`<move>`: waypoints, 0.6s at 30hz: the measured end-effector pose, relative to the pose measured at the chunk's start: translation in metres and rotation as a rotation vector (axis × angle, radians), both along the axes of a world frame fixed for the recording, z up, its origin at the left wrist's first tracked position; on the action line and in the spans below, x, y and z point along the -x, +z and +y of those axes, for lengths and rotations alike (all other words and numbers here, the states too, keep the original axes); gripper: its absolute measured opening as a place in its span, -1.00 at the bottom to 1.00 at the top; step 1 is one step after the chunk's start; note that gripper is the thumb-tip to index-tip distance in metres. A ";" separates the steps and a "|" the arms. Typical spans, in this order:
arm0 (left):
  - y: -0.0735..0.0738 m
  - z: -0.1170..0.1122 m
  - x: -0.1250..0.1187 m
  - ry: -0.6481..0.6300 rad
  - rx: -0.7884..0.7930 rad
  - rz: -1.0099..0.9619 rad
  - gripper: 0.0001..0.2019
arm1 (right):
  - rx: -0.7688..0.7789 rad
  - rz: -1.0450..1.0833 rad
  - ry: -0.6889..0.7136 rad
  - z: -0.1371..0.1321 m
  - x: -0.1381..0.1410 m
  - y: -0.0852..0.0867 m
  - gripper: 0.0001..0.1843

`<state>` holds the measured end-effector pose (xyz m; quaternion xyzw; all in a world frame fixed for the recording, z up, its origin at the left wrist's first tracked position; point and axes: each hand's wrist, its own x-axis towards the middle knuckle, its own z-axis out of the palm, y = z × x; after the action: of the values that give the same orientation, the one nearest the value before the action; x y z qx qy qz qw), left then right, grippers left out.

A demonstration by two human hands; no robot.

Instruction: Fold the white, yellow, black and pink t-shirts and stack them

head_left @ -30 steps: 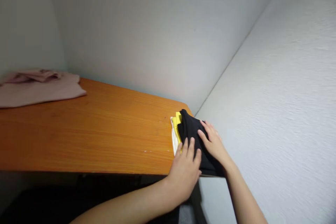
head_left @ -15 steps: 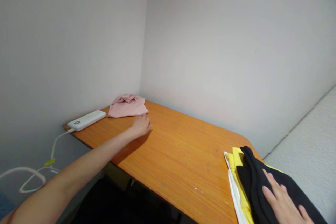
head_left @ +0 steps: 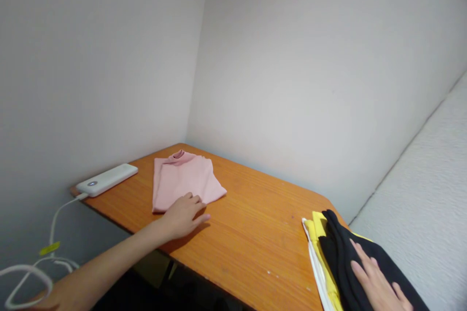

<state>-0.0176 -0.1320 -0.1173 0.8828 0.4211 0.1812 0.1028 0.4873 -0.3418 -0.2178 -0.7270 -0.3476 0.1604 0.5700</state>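
Observation:
A pink shirt (head_left: 184, 177) lies spread in a rough, partly folded shape on the wooden table, its neckline toward the far corner. My left hand (head_left: 185, 216) is at the shirt's near edge, fingers stretched over the cloth and thumb held apart on the right; I see no grip. At the lower right, a stack of folded clothes has a black garment (head_left: 343, 257) on top, with yellow cloth (head_left: 321, 238) and white cloth (head_left: 316, 262) showing underneath. My right hand (head_left: 377, 279) rests flat on the black garment, fingers spread and partly cut off by the frame.
A white power bank (head_left: 109, 180) sits at the table's left edge, with a white cable (head_left: 54, 223) hanging from it past my left forearm. Walls close in the wooden table (head_left: 255, 223) at the back and left. A rough pale surface (head_left: 423, 204) borders the right.
The pink shirt has come nearer and lies flatter and wider than before, when it was bunched near the wall. My left hand has moved toward me. My right hand stays on the stack.

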 end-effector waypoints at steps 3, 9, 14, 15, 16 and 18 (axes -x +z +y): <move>-0.008 -0.037 0.013 -0.241 0.040 -0.025 -0.71 | 0.077 -0.311 -0.038 -0.003 0.014 0.023 -0.15; -0.008 -0.070 0.040 -0.209 0.214 -0.072 -0.68 | 0.108 -0.930 -0.063 0.005 0.098 0.089 -0.36; -0.016 -0.053 0.058 -0.142 0.192 0.031 -0.57 | 0.060 -0.870 0.377 0.047 0.206 0.089 -0.62; -0.017 -0.050 0.061 -0.108 0.155 0.053 -0.54 | 0.060 -0.832 0.437 0.059 0.221 0.083 -0.61; -0.017 -0.048 0.064 -0.065 0.109 0.068 -0.52 | 0.055 -0.792 0.492 0.072 0.232 0.077 -0.59; -0.016 -0.046 0.068 -0.007 0.030 0.077 -0.51 | 0.043 -0.707 0.579 0.100 0.247 0.068 -0.55</move>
<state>-0.0851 -0.1776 -0.1337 0.8888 0.4244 0.1405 0.1006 0.2405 -0.2420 -0.1502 -0.6217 -0.7061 0.0625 0.3330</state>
